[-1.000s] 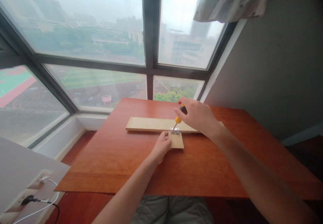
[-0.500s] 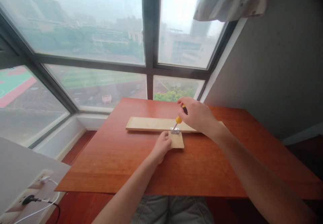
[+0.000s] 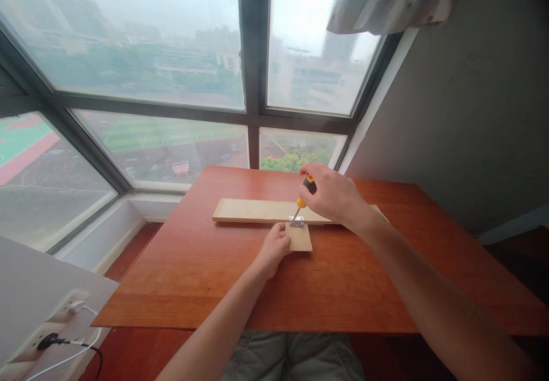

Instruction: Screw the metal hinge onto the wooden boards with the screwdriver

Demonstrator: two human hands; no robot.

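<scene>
Faced a tall window point(image 3: 128, 55) over a hazy city, with a grey wall at frame right and a red-brown counter point(image 3: 206, 278) below. Wrapped the right hand point(image 3: 332, 195) grip tight round the screwdriver point(image 3: 302, 202) just right of centre, shaft slanting down-left from the grip onto the metal bracket point(image 3: 297, 221) directly beneath. Set the left hand point(image 3: 274, 246) against the small board point(image 3: 300, 239); could not tell whether pinching or only pressing. Had the long board point(image 3: 249, 210) lying left-to-right, touching the small one's far end.
</scene>
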